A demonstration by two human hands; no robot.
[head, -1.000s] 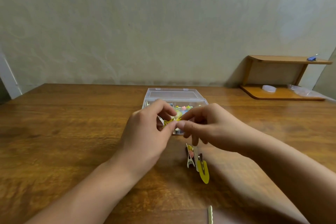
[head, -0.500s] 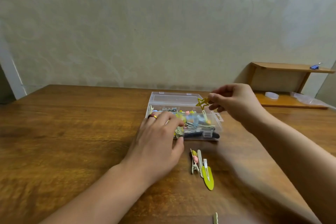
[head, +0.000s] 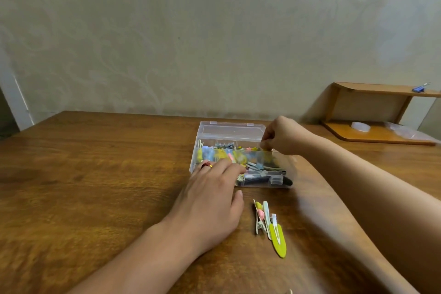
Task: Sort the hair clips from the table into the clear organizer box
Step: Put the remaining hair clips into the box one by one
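The clear organizer box (head: 276, 180) stands open mid-table, its lid (head: 232, 129) lying back, with several coloured hair clips inside. My right hand (head: 284, 136) hovers over the box's far right corner, fingers curled down and pinching a yellow star clip (head: 255, 149), of which only an edge shows. My left hand (head: 210, 200) rests flat on the table, its straight fingers touching the box's front left wall. On the table in front of the box lie a cream clip with pink and yellow beads (head: 260, 218) and a yellow-green snap clip (head: 278, 242).
The tip of another clip (head: 290, 291) shows at the bottom edge. A low wooden shelf (head: 377, 132) stands at the back right, with a blue binder clip (head: 419, 88) on top and a small white disc (head: 360, 126) below. The wall lies close behind the wooden table (head: 95, 174).
My hands parted from in front of the box. The right hand carried the yellow star clip up and right, then lowered it into the box's far right corner. The left hand settled against the box.
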